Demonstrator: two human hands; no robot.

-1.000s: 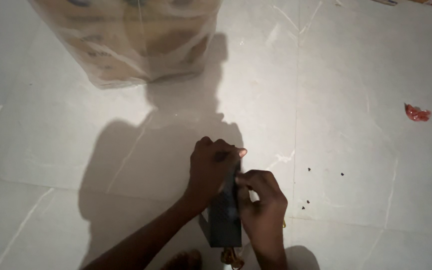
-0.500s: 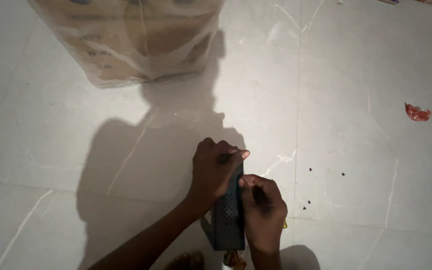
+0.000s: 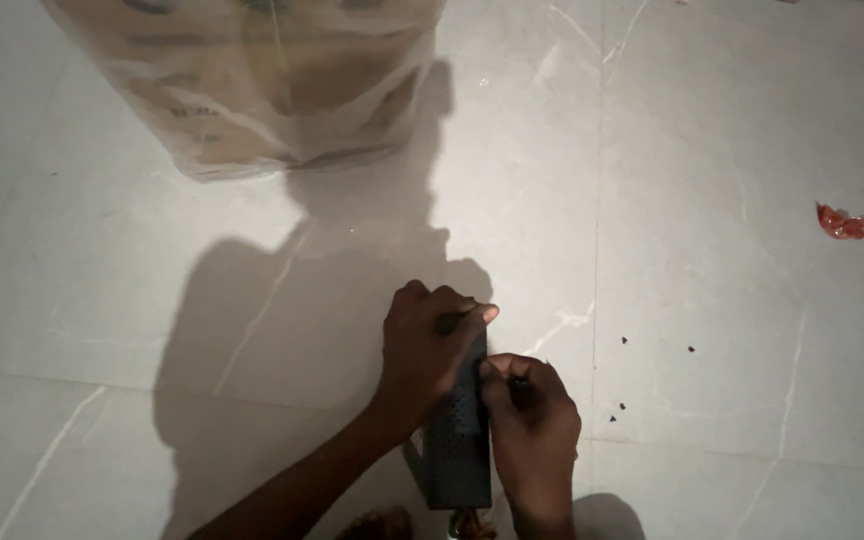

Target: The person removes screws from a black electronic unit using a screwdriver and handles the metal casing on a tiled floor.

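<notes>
Your left hand [image 3: 430, 360] and right hand [image 3: 532, 440] clamp a dark perforated block [image 3: 457, 450] at lower centre, nothing set down; plastic-wrapped bundle [image 3: 252, 80] upper left.

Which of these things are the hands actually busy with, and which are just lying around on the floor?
In hand:
- dark perforated rectangular block, gripped by the left hand at its top and the right hand along its side

Lying about:
- clear plastic bag of brownish goods
- small red scrap
- tiny dark specks
- pale marble floor tiles
</notes>
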